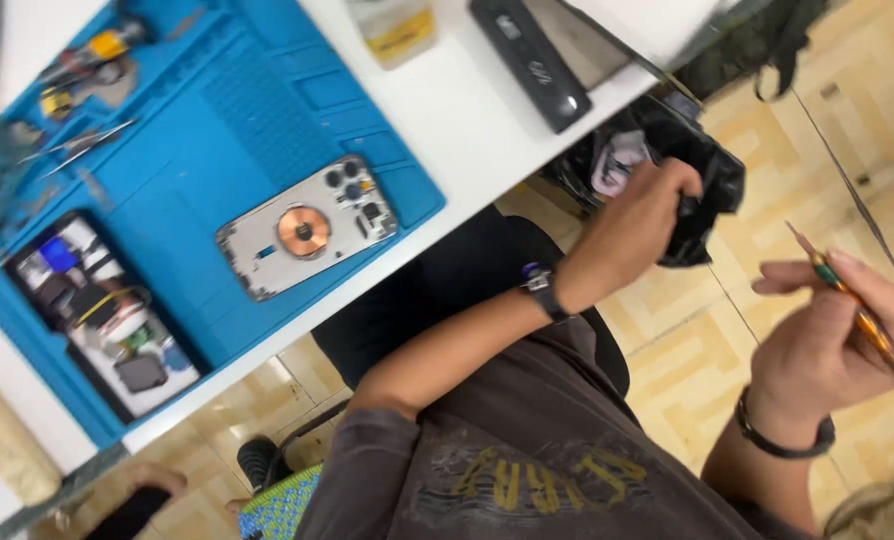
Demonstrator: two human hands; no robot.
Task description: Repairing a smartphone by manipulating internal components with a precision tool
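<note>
A slim tool with an orange and green handle (872, 335) lies across the right hand (837, 340), its fingers (792, 280) curled round it and holding it out over the tiled floor (707, 340), well apart from the desk (487, 120). The left hand (637, 225) reaches into a black plastic bag (712, 185) that hangs just beyond the desk's edge; its fingers are buried in the bag's folds, closed on the plastic as far as can be seen. A dark watch (542, 285) sits on that wrist, and a dark band (782, 435) on the right wrist.

On the desk, a blue work mat (197, 130) covers the corner nearest the person. A phone's back housing (307, 230) with a copper coil lies open near the mat's front edge. An opened phone body (102, 315) full of parts rests towards the mat's far corner, and tweezers (82, 145) lie along its other side. A black oblong device (532, 60) sits on the bare white top beside the mat.
</note>
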